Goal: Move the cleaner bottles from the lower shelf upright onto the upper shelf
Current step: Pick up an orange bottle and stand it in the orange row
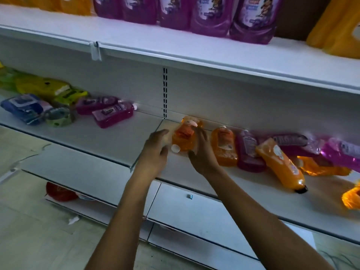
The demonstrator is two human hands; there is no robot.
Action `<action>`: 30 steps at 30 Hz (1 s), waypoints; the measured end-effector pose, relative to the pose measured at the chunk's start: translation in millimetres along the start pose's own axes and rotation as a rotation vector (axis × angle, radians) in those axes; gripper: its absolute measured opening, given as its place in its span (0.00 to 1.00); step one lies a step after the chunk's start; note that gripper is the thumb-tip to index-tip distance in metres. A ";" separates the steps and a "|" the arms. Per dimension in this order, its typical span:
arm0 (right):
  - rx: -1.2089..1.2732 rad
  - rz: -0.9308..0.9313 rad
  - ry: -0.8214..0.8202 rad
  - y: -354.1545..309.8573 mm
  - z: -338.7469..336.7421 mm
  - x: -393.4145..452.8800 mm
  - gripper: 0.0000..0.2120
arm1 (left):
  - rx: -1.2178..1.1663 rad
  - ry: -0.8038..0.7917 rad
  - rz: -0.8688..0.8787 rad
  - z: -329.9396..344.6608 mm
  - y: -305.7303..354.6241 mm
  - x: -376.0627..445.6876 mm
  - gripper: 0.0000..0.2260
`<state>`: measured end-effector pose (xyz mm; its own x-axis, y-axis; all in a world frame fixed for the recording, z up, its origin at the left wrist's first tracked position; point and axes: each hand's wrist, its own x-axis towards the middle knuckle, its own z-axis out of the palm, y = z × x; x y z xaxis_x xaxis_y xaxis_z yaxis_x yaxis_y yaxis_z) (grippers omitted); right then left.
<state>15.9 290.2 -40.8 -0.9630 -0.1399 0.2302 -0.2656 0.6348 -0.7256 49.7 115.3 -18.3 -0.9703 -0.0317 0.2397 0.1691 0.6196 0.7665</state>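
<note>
Several cleaner bottles lie flat on the lower shelf (109, 141). My right hand (202, 152) grips the right side of a small orange bottle (183, 137), thumb under it and fingers over it. Its white cap (176, 148) points toward me. My left hand (155, 151) hovers just left of that bottle with fingers straight, holding nothing. To the right lie another orange bottle (224, 147), a purple bottle (249, 151) and a larger orange bottle (280, 164) with a dark cap. Two pink bottles (113, 114) lie further left. The upper shelf (136, 36) holds upright purple bottles (212, 14).
Pink refill pouches (341, 152) and orange pouches (319, 168) are piled at the right of the lower shelf. A blue wipes pack (21, 108) and yellow-green packs (48, 86) sit at its left. Orange bottles (339, 26) stand upper right. A red object (58, 191) lies on the bottom shelf.
</note>
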 end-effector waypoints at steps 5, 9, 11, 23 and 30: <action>-0.420 -0.015 -0.110 24.4 15.8 35.9 0.49 | 0.316 -0.140 0.267 18.8 -24.3 80.9 0.19; -0.557 0.020 -0.173 28.9 25.9 52.3 0.50 | 0.528 -0.349 0.300 39.8 -60.7 129.9 0.30; -0.618 -0.006 -0.160 32.5 24.9 56.4 0.50 | 0.552 -0.319 0.338 49.9 -69.6 142.6 0.28; -0.459 -0.195 -0.036 31.4 21.7 24.4 0.36 | -0.239 -0.598 -0.039 47.9 -82.9 123.0 0.30; 0.728 0.083 0.178 -10.7 16.8 7.9 0.11 | -0.397 -0.496 0.226 33.7 -59.5 76.7 0.36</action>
<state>10.4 269.5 -42.1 -0.9759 0.0507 0.2123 -0.2141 -0.0336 -0.9762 -40.6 102.4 -65.6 -0.8523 0.4871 0.1904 0.3357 0.2304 0.9134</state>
